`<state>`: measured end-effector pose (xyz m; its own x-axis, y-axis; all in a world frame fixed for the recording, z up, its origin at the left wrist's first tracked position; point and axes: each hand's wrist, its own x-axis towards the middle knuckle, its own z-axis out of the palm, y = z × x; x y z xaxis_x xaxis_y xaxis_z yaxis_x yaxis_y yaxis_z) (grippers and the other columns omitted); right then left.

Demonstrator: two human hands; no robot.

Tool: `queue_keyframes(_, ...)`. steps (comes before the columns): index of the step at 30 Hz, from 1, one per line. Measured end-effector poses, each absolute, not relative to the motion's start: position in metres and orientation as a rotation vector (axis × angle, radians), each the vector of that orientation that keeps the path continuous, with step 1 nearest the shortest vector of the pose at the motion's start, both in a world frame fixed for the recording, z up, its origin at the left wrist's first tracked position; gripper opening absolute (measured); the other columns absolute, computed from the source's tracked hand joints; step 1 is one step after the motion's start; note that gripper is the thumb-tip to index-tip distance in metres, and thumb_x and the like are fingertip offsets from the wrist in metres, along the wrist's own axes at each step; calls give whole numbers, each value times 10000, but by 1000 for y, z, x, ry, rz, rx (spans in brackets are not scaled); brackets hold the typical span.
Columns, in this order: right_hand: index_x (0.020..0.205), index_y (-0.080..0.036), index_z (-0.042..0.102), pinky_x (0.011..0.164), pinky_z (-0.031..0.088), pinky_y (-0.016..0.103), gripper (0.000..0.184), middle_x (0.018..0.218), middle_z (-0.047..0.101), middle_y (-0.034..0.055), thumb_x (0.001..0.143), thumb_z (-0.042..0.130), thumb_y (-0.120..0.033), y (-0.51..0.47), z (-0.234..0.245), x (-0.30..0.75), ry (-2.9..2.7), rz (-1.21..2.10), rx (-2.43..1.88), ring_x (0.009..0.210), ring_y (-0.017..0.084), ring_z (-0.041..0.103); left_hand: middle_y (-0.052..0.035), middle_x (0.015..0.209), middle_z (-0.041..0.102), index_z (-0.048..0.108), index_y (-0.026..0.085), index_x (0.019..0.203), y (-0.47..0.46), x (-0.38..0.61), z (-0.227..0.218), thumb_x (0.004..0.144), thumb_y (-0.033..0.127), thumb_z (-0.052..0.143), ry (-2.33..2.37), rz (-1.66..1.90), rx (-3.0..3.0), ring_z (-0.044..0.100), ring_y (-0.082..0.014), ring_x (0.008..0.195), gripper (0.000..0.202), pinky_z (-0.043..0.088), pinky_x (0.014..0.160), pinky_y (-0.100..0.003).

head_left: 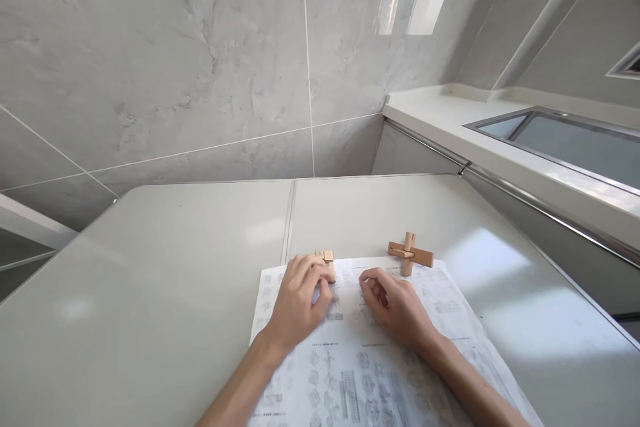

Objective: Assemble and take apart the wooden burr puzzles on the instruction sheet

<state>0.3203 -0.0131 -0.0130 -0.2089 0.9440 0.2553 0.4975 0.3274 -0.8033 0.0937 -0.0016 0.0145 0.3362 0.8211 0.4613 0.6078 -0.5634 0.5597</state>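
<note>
My left hand (303,297) rests over the upper part of a printed paper sheet (370,347). Its fingers curl round a small light wooden block puzzle (327,255), whose lower part they hide. On the right side of the sheet lies my right hand (395,303), fingers bent in and closed, with nothing visible in them. Just beyond it a cross-shaped wooden puzzle (409,255) of interlocked bars sits at the sheet's top edge, apart from the hand. Rows of small line drawings and text cover the paper.
The pale table (175,280) has a seam running across its top. Grey wall tiles (200,67) rise behind its far edge. To the right stands a white counter (430,107) with a metal-framed sink (550,117). A white frame (30,227) is at the far left.
</note>
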Motion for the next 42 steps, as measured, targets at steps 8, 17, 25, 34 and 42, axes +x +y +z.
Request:
queue_keyframes(8,973,-261,628,523,335,285,102,608,538,-40,1011,533,-262,-10,-13,318,-1929,771,-1261,500,170,491,-115,1578,465,491,300,1429,3,94,14,978,353,685,1415,861,2225,382,-365,1504,493,430,1178,-582)
queue_keyframes(17,948,-263,595,541,333,292,125,623,507,-41,1026,499,-250,-8,-14,317,-1943,810,-1304,526,173,472,-94,1682,383,370,343,1563,5,92,8,1020,487,631,1428,713,2176,281,-362,1588,619,410,1215,-605)
queue_keyframes(25,927,-247,579,539,308,276,148,633,485,-51,1030,474,-255,-7,-13,315,-1947,840,-1318,526,153,432,-80,1639,444,387,345,1567,6,92,4,1048,454,590,1451,681,2207,371,-331,1546,568,449,1206,-552)
queue_keyframes(34,903,-232,584,535,314,254,146,631,526,-53,1005,481,-213,-6,-17,314,-2025,768,-1312,527,134,460,-50,1567,506,388,376,1549,6,90,9,1063,407,570,1465,644,2121,444,-289,1477,520,509,1151,-474)
queue_keyframes(42,927,-232,593,532,327,250,126,632,537,-60,1006,497,-207,-5,-19,315,-2010,789,-1296,517,127,472,-32,1491,566,436,402,1509,5,90,11,1008,389,686,1477,652,2057,508,-287,1405,560,546,1089,-452)
